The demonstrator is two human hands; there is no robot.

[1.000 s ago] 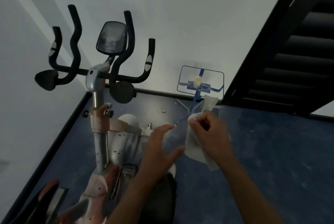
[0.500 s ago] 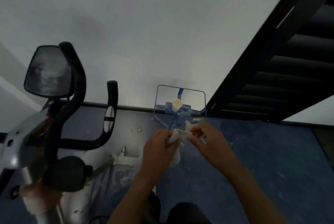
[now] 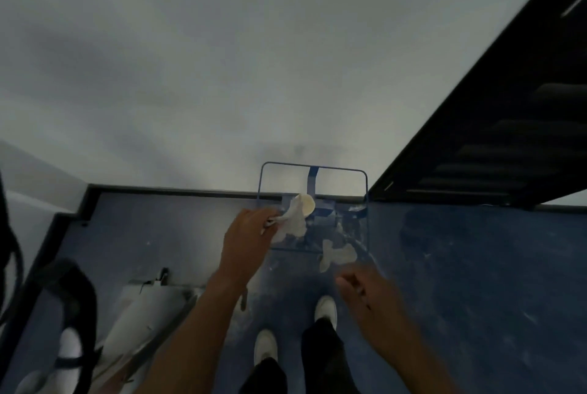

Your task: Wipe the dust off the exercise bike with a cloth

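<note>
The left hand point(image 3: 246, 239) gripped a bunched white cloth point(image 3: 290, 219), fingers curled round one end, the rest hanging loose over the floor point(image 3: 460, 266) near the far wall. The right hand point(image 3: 370, 293) held nothing, fingers loosely curled, blurred. A second pale scrap point(image 3: 337, 254) showed between the hands; whether it lay on the floor or hung in the air, I could not tell. Beyond the cloth stood a blue wire frame point(image 3: 313, 168). The exercise bike point(image 3: 76, 314) sat at the floor's near-left corner, apart from the cloth.
</note>
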